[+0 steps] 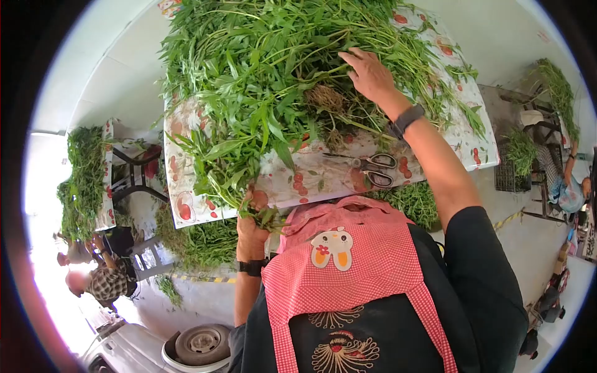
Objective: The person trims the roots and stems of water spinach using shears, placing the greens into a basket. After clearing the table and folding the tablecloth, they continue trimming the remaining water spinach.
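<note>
A large heap of leafy green stems (249,68) covers the far part of the table. My right hand (371,78) reaches over the heap, fingers stretched out and apart, just beside a brown clump of roots (324,98). Down at the table's front edge, my left hand (250,235) is closed round a bunch of leafy stems (227,180), whose tops lean out over the tabletop. A pair of scissors (379,161) with dark handles lies on the cloth between the heap and my apron (354,267).
A fruit-print cloth (280,186) covers the table. More greens (193,239) lie below it. At left, a person (109,280) is by another loaded table (106,186); a chair (137,180) stands between. On the right are a crate (513,180) and another person (572,193).
</note>
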`<state>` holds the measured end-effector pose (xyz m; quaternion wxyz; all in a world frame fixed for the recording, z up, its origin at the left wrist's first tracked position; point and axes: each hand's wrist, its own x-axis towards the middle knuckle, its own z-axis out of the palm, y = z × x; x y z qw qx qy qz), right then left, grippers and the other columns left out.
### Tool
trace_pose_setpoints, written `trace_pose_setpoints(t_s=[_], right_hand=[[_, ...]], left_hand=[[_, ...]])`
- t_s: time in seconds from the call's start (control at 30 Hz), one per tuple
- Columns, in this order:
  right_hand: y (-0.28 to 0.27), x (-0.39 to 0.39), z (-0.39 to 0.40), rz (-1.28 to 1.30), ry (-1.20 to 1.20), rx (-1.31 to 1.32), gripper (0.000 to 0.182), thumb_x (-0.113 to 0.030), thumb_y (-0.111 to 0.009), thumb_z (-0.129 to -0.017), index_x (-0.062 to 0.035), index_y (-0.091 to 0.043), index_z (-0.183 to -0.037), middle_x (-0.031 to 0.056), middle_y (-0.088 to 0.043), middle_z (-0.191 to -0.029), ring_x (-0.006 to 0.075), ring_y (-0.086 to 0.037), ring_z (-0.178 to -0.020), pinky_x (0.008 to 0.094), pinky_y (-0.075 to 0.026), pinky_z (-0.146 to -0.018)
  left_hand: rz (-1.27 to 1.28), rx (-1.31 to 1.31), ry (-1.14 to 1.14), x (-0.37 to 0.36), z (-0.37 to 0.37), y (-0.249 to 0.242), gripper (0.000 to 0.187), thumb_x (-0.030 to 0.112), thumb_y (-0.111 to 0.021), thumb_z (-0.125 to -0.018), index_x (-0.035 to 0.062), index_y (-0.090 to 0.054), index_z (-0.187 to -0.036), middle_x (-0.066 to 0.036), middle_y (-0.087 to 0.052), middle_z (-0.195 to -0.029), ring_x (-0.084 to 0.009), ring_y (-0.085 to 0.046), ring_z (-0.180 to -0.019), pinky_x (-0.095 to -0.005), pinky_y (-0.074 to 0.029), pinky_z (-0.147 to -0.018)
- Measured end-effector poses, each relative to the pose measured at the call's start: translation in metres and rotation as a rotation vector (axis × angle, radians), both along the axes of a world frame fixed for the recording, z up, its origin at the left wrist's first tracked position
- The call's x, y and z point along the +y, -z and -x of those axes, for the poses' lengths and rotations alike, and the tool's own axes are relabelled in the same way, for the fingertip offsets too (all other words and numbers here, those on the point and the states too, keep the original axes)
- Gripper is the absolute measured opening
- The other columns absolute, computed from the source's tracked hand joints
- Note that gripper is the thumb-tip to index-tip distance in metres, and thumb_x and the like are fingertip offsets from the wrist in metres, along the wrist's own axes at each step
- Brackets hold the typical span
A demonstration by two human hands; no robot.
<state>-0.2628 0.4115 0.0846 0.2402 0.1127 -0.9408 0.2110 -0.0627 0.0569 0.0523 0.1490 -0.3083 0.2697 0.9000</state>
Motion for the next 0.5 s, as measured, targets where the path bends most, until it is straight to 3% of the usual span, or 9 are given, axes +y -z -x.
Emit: trace_pose_setpoints(t_s=[0.1, 0.17, 0.2, 0.23, 0.3, 0.33, 0.37, 0.43, 0.5], right_hand=[[0.003, -0.002, 0.017, -0.156, 0.012, -0.042, 0.025, -0.016, -0.064, -0.080, -0.0109, -0.064, -0.104, 0.0095, -0.058, -0.109, 0.0317, -0.049, -0.110, 0.0436, -0.046, -0.088], [-0.010, 0.002, 0.014, -0.272, 0.018, -0.363, 0.021, -0.020, -0.065, -0.080, -0.0116, -0.066, -0.099, 0.0103, -0.058, -0.109, 0.0335, -0.048, -0.112, 0.0452, -0.042, -0.091], [-0.009, 0.004, 0.010, -0.315, -0.027, -0.159, 0.018, -0.027, -0.064, -0.082, -0.0135, -0.068, -0.094, 0.0099, -0.063, -0.094, 0.0324, -0.057, -0.098, 0.0441, -0.047, -0.079], [-0.012, 0.003, 0.009, -0.321, -0.039, -0.159, 0.018, -0.027, -0.064, -0.082, -0.0135, -0.068, -0.094, 0.0099, -0.063, -0.094, 0.0324, -0.057, -0.098, 0.0441, -0.047, -0.079], [-0.039, -0.001, -0.005, -0.195, -0.119, -0.281, 0.017, -0.030, -0.062, -0.083, -0.0174, -0.069, -0.092, 0.0079, -0.064, -0.072, 0.0321, -0.063, -0.075, 0.0436, -0.049, -0.063], [-0.046, 0.000, -0.011, -0.046, -0.225, -0.186, 0.019, -0.028, -0.058, -0.087, -0.0124, -0.068, -0.093, 0.0048, -0.060, -0.057, 0.0225, -0.060, -0.053, 0.0357, -0.047, -0.051], [-0.057, -0.001, -0.017, -0.044, -0.230, -0.187, 0.019, -0.028, -0.058, -0.087, -0.0124, -0.068, -0.093, 0.0048, -0.060, -0.057, 0.0225, -0.060, -0.053, 0.0357, -0.047, -0.051], [-0.083, -0.006, -0.034, 0.760, -0.353, -0.553, 0.026, -0.029, -0.056, -0.091, -0.0076, -0.068, -0.099, 0.0003, -0.060, -0.056, 0.0107, -0.055, -0.049, 0.0262, -0.045, -0.052], [-0.091, -0.030, -0.064, 1.010, -0.372, -0.660, 0.027, -0.030, -0.053, -0.093, -0.0065, -0.067, -0.093, -0.0025, -0.053, -0.051, 0.0049, -0.047, -0.044, 0.0190, -0.042, -0.048]], left_hand=[[-0.019, 0.014, -0.076, 0.002, -0.002, -0.001, 0.009, 0.019, -0.060, -0.087, 0.0139, -0.052, -0.088, 0.005, -0.040, -0.064, -0.0070, -0.038, -0.050, -0.0220, -0.035, -0.044], [0.010, 0.049, -0.069, 0.004, -0.003, -0.004, 0.008, 0.016, -0.058, -0.087, 0.0121, -0.053, -0.093, 0.006, -0.039, -0.065, -0.0060, -0.038, -0.054, -0.0210, -0.035, -0.046], [0.005, 0.048, -0.080, 0.004, -0.002, -0.004, 0.008, 0.016, -0.058, -0.087, 0.0121, -0.053, -0.093, 0.006, -0.039, -0.065, -0.0060, -0.038, -0.054, -0.0210, -0.035, -0.046], [0.036, 0.022, -0.081, 0.005, -0.002, -0.005, 0.006, 0.015, -0.057, -0.088, 0.0120, -0.052, -0.087, 0.005, -0.038, -0.065, -0.0068, -0.037, -0.054, -0.0214, -0.035, -0.046], [0.069, -0.014, -0.087, 0.004, -0.003, -0.001, 0.008, 0.015, -0.056, -0.088, 0.0120, -0.051, -0.082, 0.004, -0.038, -0.064, -0.0075, -0.037, -0.055, -0.0218, -0.034, -0.046], [0.006, 0.068, -0.107, 0.003, -0.002, 0.003, 0.015, 0.016, -0.056, -0.088, 0.0128, -0.048, -0.076, 0.003, -0.038, -0.063, -0.0088, -0.035, -0.053, -0.0222, -0.033, -0.047], [-0.055, 0.151, -0.124, 0.003, -0.001, 0.006, 0.022, 0.017, -0.056, -0.088, 0.0135, -0.044, -0.070, 0.003, -0.037, -0.062, -0.0100, -0.033, -0.052, -0.0225, -0.033, -0.048], [-0.075, 0.196, -0.057, 0.002, 0.003, 0.006, 0.021, 0.025, -0.053, -0.090, 0.0125, -0.049, -0.073, 0.003, -0.034, -0.058, -0.0120, -0.035, -0.055, -0.0266, -0.036, -0.053], [-0.144, 0.201, -0.034, 0.005, 0.006, 0.007, 0.019, 0.025, -0.054, -0.090, 0.0126, -0.050, -0.076, 0.004, -0.035, -0.058, -0.0119, -0.037, -0.053, -0.0275, -0.037, -0.053]])
